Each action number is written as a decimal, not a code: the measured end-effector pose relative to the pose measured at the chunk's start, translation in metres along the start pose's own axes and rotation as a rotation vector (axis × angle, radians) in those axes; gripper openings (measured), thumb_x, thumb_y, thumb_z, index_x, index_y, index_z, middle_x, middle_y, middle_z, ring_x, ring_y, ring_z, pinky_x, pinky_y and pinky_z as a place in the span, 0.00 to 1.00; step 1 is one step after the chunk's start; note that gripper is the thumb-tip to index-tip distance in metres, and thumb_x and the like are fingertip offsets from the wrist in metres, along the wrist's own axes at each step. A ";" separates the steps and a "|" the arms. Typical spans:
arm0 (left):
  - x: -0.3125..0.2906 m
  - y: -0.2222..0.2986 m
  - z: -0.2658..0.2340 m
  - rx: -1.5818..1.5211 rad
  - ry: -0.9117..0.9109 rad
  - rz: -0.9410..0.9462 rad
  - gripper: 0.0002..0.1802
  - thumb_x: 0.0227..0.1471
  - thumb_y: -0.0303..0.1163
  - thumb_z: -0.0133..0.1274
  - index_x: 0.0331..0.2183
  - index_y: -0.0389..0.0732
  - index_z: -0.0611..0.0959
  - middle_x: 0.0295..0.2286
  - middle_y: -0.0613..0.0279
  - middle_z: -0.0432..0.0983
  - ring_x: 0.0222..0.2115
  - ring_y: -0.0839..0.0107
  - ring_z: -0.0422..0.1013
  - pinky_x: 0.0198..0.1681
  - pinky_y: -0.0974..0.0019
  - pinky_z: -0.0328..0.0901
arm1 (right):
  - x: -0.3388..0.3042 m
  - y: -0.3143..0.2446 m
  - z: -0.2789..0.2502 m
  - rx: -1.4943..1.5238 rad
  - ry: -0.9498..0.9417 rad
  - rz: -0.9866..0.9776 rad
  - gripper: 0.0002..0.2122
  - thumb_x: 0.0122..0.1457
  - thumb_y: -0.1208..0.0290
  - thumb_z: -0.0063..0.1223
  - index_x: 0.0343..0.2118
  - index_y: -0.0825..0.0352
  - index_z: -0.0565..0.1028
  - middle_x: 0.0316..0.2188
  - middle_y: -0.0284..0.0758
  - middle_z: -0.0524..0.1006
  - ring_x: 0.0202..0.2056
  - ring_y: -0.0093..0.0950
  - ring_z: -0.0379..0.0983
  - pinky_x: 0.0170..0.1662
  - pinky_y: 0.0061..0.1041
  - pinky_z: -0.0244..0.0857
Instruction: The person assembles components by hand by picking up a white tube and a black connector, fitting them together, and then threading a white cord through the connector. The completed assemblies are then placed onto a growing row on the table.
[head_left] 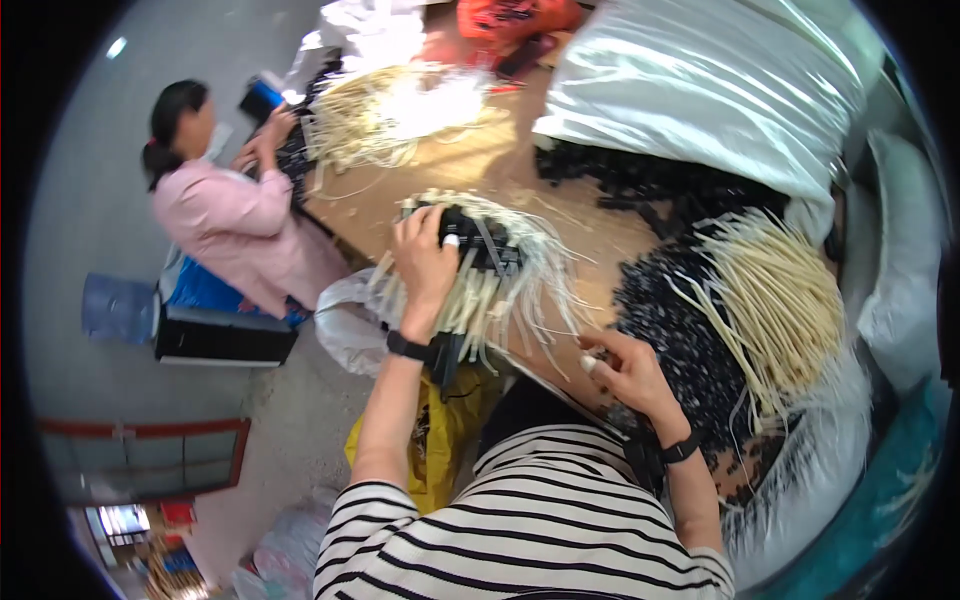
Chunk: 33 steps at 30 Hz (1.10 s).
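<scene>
My left hand lies over the near side of the table, its fingers curled over a cluster of black plastic pieces. A white cover sits on its thumb. Around and beneath the pieces spreads a bundle of cream-coloured thin strands, with pale, translucent ends fanning to the right. My right hand is closed in a pinch just right of those ends, a white cover on a fingertip. Whatever is between its fingers is too small to make out. Beside it spreads a pile of small black pieces.
A thick bundle of cream strands rests on the pile at right. Another strand heap lies farther off. A large white sack covers the far right. A person in pink works at left. A yellow bag hangs below the edge.
</scene>
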<state>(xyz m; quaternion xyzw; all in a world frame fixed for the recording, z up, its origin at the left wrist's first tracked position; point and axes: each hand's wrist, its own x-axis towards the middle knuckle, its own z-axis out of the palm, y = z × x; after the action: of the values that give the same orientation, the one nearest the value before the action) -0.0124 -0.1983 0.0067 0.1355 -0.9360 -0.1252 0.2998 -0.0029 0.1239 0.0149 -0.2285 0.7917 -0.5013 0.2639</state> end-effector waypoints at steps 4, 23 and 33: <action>-0.006 0.083 0.012 -0.383 -0.132 0.234 0.23 0.38 0.20 0.53 0.42 0.38 0.81 0.40 0.55 0.76 0.43 0.55 0.68 0.51 0.56 0.62 | -0.008 0.021 -0.020 0.011 0.228 -0.003 0.13 0.53 0.71 0.59 0.42 0.67 0.78 0.26 0.34 0.79 0.19 0.19 0.68 0.23 0.20 0.62; -0.007 0.156 0.110 -0.716 -0.664 0.172 0.19 0.43 0.22 0.53 0.42 0.38 0.77 0.32 0.56 0.73 0.37 0.64 0.70 0.42 0.64 0.64 | -0.056 0.053 -0.108 -0.854 0.791 -0.173 0.08 0.48 0.78 0.55 0.33 0.64 0.74 0.28 0.32 0.74 0.30 0.33 0.71 0.36 0.29 0.60; -0.019 0.145 0.075 -0.875 -0.906 -0.114 0.16 0.47 0.24 0.54 0.41 0.37 0.76 0.34 0.57 0.77 0.38 0.66 0.73 0.43 0.66 0.66 | -0.044 0.045 -0.075 -0.456 0.647 -0.213 0.09 0.53 0.77 0.58 0.38 0.67 0.80 0.19 0.37 0.73 0.18 0.31 0.69 0.23 0.27 0.61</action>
<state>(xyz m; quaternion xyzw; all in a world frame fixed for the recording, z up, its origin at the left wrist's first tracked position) -0.0684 -0.0455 -0.0164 -0.0162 -0.8236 -0.5570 -0.1056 -0.0224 0.2199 0.0093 -0.1925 0.8966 -0.3835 -0.1095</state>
